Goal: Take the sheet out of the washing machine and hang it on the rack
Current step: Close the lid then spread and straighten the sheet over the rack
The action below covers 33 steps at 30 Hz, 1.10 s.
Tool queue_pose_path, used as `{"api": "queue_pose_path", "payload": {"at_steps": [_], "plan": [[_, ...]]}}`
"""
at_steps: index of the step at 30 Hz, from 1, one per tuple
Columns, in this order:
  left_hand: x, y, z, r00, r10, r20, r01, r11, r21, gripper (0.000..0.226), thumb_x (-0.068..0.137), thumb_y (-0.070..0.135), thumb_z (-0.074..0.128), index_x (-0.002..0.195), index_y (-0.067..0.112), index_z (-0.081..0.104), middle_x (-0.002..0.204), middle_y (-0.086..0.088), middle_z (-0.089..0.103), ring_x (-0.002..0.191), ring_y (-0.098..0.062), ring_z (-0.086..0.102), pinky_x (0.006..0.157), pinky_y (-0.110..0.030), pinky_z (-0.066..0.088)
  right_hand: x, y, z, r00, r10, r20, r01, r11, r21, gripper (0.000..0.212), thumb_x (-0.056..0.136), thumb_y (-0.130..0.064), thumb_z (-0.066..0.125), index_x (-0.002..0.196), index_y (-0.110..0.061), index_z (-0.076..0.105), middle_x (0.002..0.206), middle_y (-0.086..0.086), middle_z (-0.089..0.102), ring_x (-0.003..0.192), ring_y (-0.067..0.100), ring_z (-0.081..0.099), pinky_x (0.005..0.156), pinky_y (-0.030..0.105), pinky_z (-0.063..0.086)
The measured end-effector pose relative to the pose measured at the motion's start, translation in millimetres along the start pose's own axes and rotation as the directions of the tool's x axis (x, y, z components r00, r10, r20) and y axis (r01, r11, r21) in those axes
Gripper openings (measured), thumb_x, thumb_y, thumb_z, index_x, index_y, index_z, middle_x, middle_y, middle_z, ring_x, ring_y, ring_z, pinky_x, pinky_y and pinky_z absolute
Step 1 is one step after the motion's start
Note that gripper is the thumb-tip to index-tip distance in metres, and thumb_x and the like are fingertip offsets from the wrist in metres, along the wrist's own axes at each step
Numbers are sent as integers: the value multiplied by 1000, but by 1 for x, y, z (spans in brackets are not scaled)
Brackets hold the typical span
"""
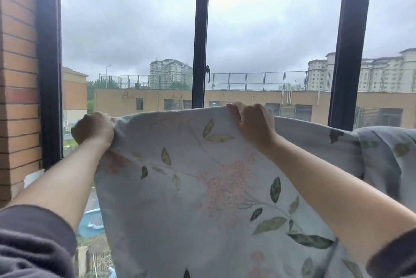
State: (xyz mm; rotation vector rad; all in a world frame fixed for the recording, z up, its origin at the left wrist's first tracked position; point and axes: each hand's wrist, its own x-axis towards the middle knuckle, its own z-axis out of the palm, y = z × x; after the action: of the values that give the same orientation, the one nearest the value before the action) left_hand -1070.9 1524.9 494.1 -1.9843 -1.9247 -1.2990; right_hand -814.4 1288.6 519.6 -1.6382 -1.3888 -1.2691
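A pale grey-blue sheet [180, 187] printed with green leaves and pink blossoms hangs in front of me, filling the lower middle of the view. My left hand [95, 128] grips its upper left corner in a fist. My right hand [253, 122] holds the top edge further right, fingers curled over the fold. The top edge runs level between both hands and continues to the right, where more of the sheet [382, 153] lies bunched. Whatever bar carries the sheet is hidden under the fabric.
Directly behind the sheet is a large window with dark vertical frames [200, 36] and a handle [207, 72]. A brick wall [18, 75] closes the left side. Buildings and grey sky lie outside.
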Motion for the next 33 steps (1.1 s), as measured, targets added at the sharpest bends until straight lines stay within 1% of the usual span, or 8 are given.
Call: {"api": "queue_pose_path", "payload": {"at_steps": [4,7,10,13,16,21,28,33], "plan": [[3,-15,-2,985,-65,160,19,961,277,37,96,28,46,119,3,59,126,-19,57,117,-35,54,91,-39,42,-10,-18,10,992,-116,-48,117,993,27,39,94,-35,43,68,-16,65,43,0,54,36,24,53,48,25,38],[-6,-13,2,945,-135,296,10,921,390,36,93,25,49,124,9,56,132,-11,54,122,-28,50,93,-37,40,-22,-18,16,996,-93,11,91,993,80,44,95,-37,37,67,-15,63,50,-1,58,42,22,54,46,23,39],[-10,11,-4,945,-88,316,-75,881,468,38,94,34,43,120,11,59,123,-9,58,113,-27,55,80,-34,41,-29,-10,16,995,-57,77,52,997,63,36,98,-33,40,76,-15,62,69,-2,64,59,21,60,54,26,39],[-21,45,-10,963,110,247,-159,969,187,48,97,43,32,121,11,58,122,-16,58,110,-32,56,85,-36,41,-38,4,10,990,-51,129,48,999,20,31,96,-33,39,85,-15,62,78,-3,66,69,20,63,62,27,38],[-54,94,-18,904,341,258,-317,939,-131,57,96,53,23,125,18,57,125,-16,58,111,-35,55,93,-43,43,-45,32,-7,988,5,156,1,999,-39,37,97,-36,35,84,-16,63,71,-1,66,63,24,62,64,30,43],[-143,174,-13,780,622,69,-618,783,-77,62,97,51,15,97,16,67,91,-9,68,82,-24,60,87,-38,39,-64,103,-49,955,161,250,-124,979,-159,37,100,-32,35,83,-15,63,71,5,62,68,26,60,67,32,43],[-257,300,-14,670,742,-23,-730,652,-204,49,99,41,24,90,14,65,82,-6,66,70,-21,53,81,-35,37,-91,202,-105,940,128,315,-42,963,-265,57,90,-46,15,83,-13,62,80,11,68,74,32,63,78,37,45],[-304,348,-8,763,644,-55,-640,740,-205,59,91,36,18,70,12,68,68,-9,68,62,-25,60,78,-35,39,-105,249,-134,897,79,436,79,940,-333,20,86,-18,44,98,-12,58,92,7,66,91,28,60,101,47,35]]}}
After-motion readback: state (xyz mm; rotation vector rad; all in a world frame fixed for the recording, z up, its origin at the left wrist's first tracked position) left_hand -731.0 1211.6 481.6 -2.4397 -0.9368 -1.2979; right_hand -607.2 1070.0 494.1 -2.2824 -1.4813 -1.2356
